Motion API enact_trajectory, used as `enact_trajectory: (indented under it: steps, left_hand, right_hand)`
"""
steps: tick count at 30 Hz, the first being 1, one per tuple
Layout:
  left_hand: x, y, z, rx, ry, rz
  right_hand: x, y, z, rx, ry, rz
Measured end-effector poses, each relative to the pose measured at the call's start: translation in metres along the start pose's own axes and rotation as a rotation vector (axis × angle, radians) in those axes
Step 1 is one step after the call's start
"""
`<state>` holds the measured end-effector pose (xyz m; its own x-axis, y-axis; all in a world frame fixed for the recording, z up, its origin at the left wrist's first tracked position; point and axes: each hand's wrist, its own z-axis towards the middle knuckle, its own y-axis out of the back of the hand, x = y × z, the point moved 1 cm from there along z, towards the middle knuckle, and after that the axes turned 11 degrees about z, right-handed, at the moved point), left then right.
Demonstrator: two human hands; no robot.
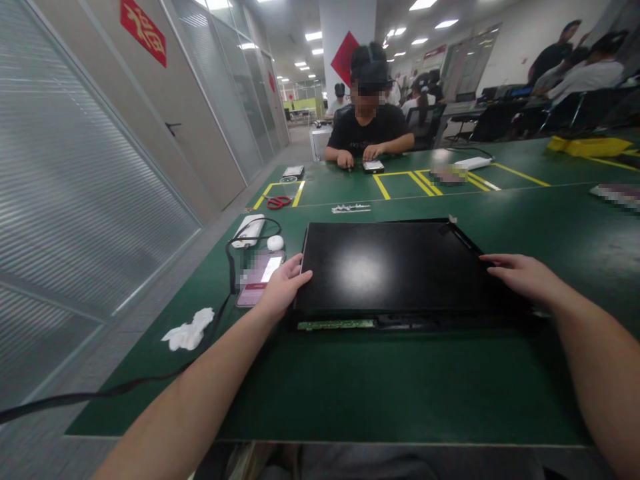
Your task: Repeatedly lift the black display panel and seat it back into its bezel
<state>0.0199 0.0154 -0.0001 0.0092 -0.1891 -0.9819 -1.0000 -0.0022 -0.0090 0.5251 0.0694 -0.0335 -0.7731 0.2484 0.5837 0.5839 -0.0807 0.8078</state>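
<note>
A flat black panel (390, 267), like a screen lying face down, rests on the green table (380, 380) in front of me. A strip of green circuit board shows along its near edge. My left hand (283, 287) rests on the panel's left edge, fingers stretched over the top and thumb at the side. My right hand (520, 275) lies flat on the panel's right edge with its fingers extended. Neither hand holds anything else.
Left of the panel lie a phone (260, 277), a white mouse (275, 243), a white box (249, 231), a black cable and crumpled tissue (189, 331). Red scissors (278, 201) and a small strip of parts (350, 209) sit further back. A person in black (369, 127) sits opposite.
</note>
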Motion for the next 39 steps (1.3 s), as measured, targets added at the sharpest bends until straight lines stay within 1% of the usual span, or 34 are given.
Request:
enact_trajectory:
  steps: [3,5,9,12,15,18,21,26,32,37,39]
  left_hand:
    - [-0.001,0.002,0.002,0.079,0.002,-0.003]
    - [-0.003,0.003,0.002,0.109,0.002,-0.011]
    - [-0.007,0.006,0.001,0.087,0.036,0.014]
    - [-0.010,0.006,-0.001,0.080,0.029,0.034]
    - [-0.009,0.005,-0.001,0.111,-0.009,0.039]
    - [-0.006,0.004,-0.001,0.130,-0.010,0.044]
    - [-0.004,0.003,0.000,0.111,-0.006,0.019]
    - [-0.006,0.002,0.000,0.076,0.013,0.027]
    - [-0.007,0.000,0.000,0.008,0.042,0.047]
    - [-0.007,0.000,0.001,0.014,0.061,0.029]
    - [-0.006,0.000,0.001,0.016,0.066,0.016]
  right_hand:
    - [-0.004,-0.001,0.003,0.025,-0.018,-0.020]
    - [-0.006,-0.002,0.004,0.045,-0.026,-0.018]
    - [-0.009,-0.001,0.008,0.063,0.005,0.005]
    - [-0.007,-0.001,0.006,0.058,-0.017,0.005]
    - [-0.004,-0.002,0.002,0.034,-0.028,0.006]
    - [-0.004,-0.002,0.003,0.013,0.000,0.010]
    - [-0.008,-0.001,0.005,0.002,0.018,0.023]
    - [-0.012,-0.003,0.004,-0.012,-0.018,0.122]
    - [-0.008,-0.005,-0.001,-0.045,-0.049,0.176]
    - [-0.003,-0.002,-0.002,-0.035,-0.088,0.215]
    - [-0.004,-0.002,-0.001,-0.031,-0.083,0.237]
